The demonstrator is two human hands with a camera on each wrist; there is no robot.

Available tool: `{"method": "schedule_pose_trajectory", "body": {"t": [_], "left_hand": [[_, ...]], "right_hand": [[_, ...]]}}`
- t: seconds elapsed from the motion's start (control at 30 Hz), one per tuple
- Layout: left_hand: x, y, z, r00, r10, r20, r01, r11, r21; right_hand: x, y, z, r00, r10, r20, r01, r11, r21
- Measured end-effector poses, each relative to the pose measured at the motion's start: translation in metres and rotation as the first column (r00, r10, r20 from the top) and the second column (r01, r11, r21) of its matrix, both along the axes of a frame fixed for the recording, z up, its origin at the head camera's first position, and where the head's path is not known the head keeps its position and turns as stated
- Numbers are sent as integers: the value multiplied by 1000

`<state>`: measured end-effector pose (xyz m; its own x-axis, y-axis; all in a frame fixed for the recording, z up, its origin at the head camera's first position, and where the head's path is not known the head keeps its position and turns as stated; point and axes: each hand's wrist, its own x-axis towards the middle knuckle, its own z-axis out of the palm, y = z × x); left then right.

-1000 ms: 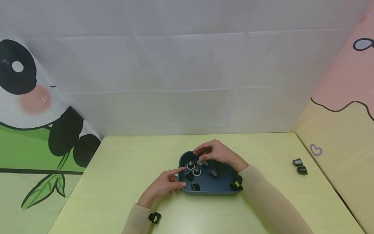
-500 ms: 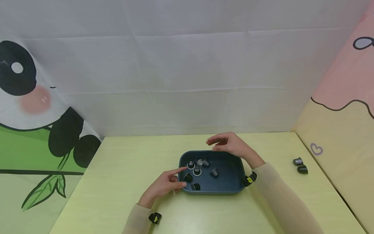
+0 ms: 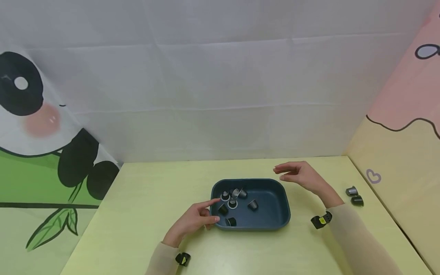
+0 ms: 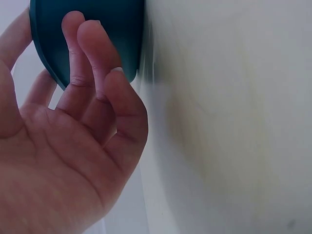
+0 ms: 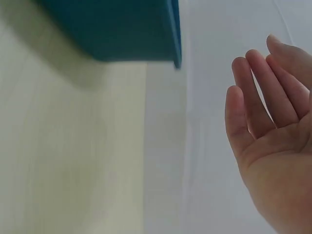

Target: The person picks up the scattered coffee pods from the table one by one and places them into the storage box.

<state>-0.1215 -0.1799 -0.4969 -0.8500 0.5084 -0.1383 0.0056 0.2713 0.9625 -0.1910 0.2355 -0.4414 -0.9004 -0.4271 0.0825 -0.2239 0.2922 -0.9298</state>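
A dark blue tray [image 3: 264,225] stands on the table with several small black and grey coffee capsules in its left half, among them a black capsule [image 3: 223,209] and a grey capsule [image 3: 253,205]. My left hand [image 3: 194,219] is at its left side, index finger and thumb extended onto the rim. The left wrist view shows the other fingers loosely bent beside the tray wall. My right hand [image 3: 302,176] hovers beyond the tray's right back corner, fingers relaxed, holding nothing; the right wrist view shows its bare palm.
Two more capsules lie on the pale yellow table [image 3: 154,191] at the far right, a grey capsule [image 3: 351,191] and a black capsule [image 3: 357,201]. A white cloth wall [image 3: 220,114] rises behind the table, and a printed panel [image 3: 395,164] flanks its right side.
My right hand has let go of a capsule at the tray's back left, lifted out and moved right past the tray. The left hand stays at the rim.
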Motion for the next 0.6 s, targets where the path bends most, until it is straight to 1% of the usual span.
{"method": "schedule_pose_trajectory", "body": {"t": [0.07, 0.13, 0.23, 0.33, 0.5, 0.6], "left_hand": [[0, -1, 1, 1000, 0, 2, 0, 1000, 1], [1, -2, 3, 1000, -1, -5, 1, 1000, -8], [0, 0, 4, 1000, -10, -18, 10, 1000, -14], [-1, 2, 5, 999, -21, -29, 20, 1000, -21], [-5, 6, 4, 999, -36, -33, 36, 999, -16], [-6, 7, 3, 999, -34, -32, 34, 999, -22]], "right_hand": [[4, 13, -4, 1000, -23, 3, 23, 1000, 8], [8, 26, -9, 999, -45, -10, 45, 999, 22], [17, 46, -14, 996, -82, -43, 83, 996, 33], [27, 68, -18, 988, -133, -80, 137, 989, 53], [46, 106, -23, 964, -236, -126, 248, 965, 89], [57, 128, -27, 946, -299, -128, 313, 943, 112]]}}
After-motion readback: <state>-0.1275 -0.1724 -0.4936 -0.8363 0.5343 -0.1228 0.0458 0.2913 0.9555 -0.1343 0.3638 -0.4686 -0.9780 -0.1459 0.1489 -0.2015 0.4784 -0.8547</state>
